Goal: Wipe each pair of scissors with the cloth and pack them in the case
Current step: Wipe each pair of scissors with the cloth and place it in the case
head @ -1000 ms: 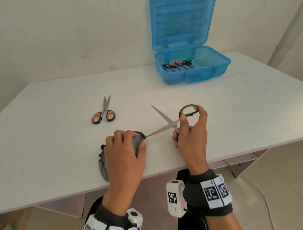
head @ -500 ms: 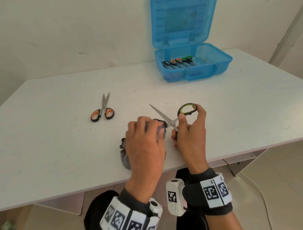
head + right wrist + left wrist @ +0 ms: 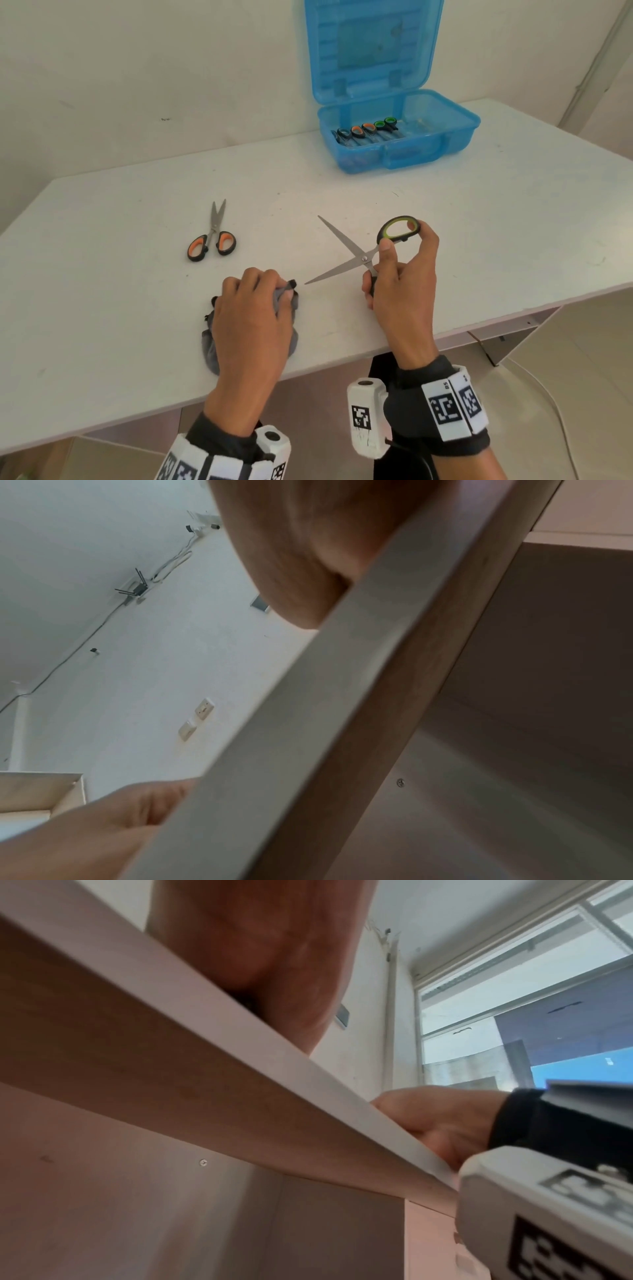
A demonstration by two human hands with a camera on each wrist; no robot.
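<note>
My right hand (image 3: 397,260) holds the green-handled scissors (image 3: 352,251) by their handles, blades spread wide open above the white table (image 3: 479,240). My left hand (image 3: 260,308) grips the bunched grey cloth (image 3: 291,301) just left of the lower blade tip, a small gap between them. A second pair, the orange-handled scissors (image 3: 213,234), lies closed on the table further left. The blue case (image 3: 397,137) stands open at the back, with several scissors lined up inside. Both wrist views show only my palms and the table's edge from below.
The table's front edge (image 3: 342,359) runs just under both wrists. A wall stands close behind the case. Bare table surface lies to the right of my right hand and along the left side.
My left hand slid the cloth along the lower blade toward the pivot and back off the tip, to the left. The right hand kept the scissors spread in place.
</note>
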